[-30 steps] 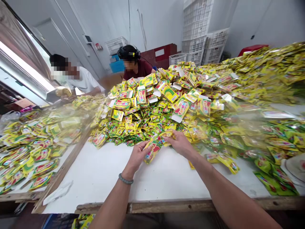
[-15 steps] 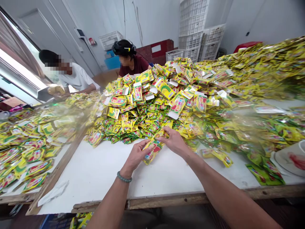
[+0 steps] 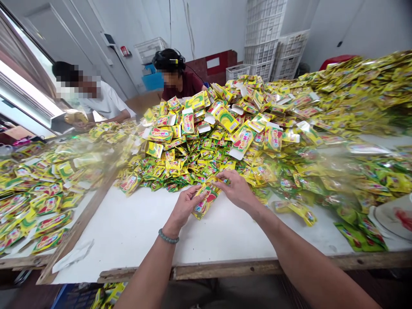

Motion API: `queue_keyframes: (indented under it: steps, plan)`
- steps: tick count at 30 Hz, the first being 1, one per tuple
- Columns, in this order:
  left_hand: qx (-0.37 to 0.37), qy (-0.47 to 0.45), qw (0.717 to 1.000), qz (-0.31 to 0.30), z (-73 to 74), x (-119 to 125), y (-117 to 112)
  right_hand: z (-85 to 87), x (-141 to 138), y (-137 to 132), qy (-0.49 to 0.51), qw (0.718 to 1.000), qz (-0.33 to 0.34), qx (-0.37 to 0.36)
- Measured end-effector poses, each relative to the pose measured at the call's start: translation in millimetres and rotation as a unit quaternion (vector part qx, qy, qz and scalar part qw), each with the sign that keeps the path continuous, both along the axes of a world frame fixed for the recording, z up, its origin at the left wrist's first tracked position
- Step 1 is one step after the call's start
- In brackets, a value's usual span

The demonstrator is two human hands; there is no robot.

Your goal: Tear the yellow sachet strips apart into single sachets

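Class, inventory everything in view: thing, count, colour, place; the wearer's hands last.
Held pack: one, yellow, green and red, between both hands
Packets and cartons: uncountable, mostly yellow and green, ahead, left and right
Tabletop: one, white, under the hands
Wooden strip: one, brown, left
Scrap: one, white, front left
Tub: one, white and red, right edge
Crates: several, white, stacked behind
Board: one, red, behind
Lower crate: one, blue, below tabletop
Co-workers: two, white and maroon tops, behind
Bracelet: one, greenish, left wrist
Left hand: one, bare, on pack
Right hand: one, bare, on pack
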State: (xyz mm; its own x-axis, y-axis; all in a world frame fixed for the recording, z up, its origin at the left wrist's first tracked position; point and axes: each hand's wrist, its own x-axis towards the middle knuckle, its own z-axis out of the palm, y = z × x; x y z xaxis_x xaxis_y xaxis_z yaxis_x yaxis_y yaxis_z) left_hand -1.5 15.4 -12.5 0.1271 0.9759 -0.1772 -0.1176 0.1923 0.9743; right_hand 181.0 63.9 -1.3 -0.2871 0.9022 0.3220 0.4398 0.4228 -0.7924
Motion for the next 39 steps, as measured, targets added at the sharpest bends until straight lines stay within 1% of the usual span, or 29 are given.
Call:
queue_keyframes:
  steps: [2,3,7,11,15,17,18,21,22,23,24,26,28,31,33,36,37,39]
  plan:
    - [0.0,-0.013,1.0,0.007,1.8,0,0,0.5,1,0,0.009,1.0,-0.025,0.005]
    - [0.0,-0.015,1.0,0.011,2.8,0,0,0.5,0,0,0.006,1.0,-0.024,0.005]
    - [-0.003,-0.007,1.0,0.01,5.5,2,-2,1.0,-5,-4,-0.021,0.999,0.032,-0.032]
    - [0.001,-0.006,1.0,-0.003,2.3,2,-2,4.3,-8,-10,-0.049,0.992,0.1,-0.055]
    - [0.0,-0.022,1.0,-0.001,-2.4,2,-1,5.8,-11,-14,-0.05,0.989,0.122,-0.072]
    - [0.003,-0.031,0.999,0.018,-3.1,3,1,4.7,-12,-13,-0.014,0.991,0.111,-0.075]
    - [0.008,-0.038,0.999,0.034,-2.7,4,1,3.7,-12,-13,0.015,0.994,0.089,-0.066]
    - [0.033,-0.055,0.993,0.1,0.5,7,3,-1.1,-13,-9,0.102,0.995,-0.015,-0.011]
    - [0.041,-0.057,0.99,0.121,1.9,8,3,-3.6,-14,-7,0.122,0.992,-0.031,-0.007]
    - [0.049,-0.058,0.988,0.136,3.3,9,3,-6.4,-15,-6,0.141,0.989,-0.028,-0.02]
    - [0.056,-0.059,0.986,0.145,4.5,9,2,-9.5,-17,-5,0.162,0.986,-0.01,-0.045]
    - [0.062,-0.06,0.987,0.136,6.3,10,0,-15.2,-20,-4,0.197,0.974,0.045,-0.101]
    - [0.055,-0.054,0.992,0.102,7.2,9,-3,-18.8,-22,-4,0.203,0.966,0.085,-0.133]
    - [0.033,-0.048,0.997,0.046,8.1,6,-5,-18.4,-21,-5,0.174,0.968,0.114,-0.144]
    - [0.024,-0.054,0.998,0.02,8.6,4,-5,-16.0,-20,-6,0.176,0.965,0.119,-0.157]
    - [0.015,-0.07,0.997,0.009,8.5,3,-4,-11.9,-19,-7,0.232,0.943,0.137,-0.195]
    - [0.015,-0.074,0.997,0.013,8.3,3,-4,-10.4,-19,-7,0.234,0.941,0.143,-0.197]
    - [0.019,-0.075,0.996,0.038,7.5,4,-3,-6.6,-17,-8,0.19,0.957,0.14,-0.171]
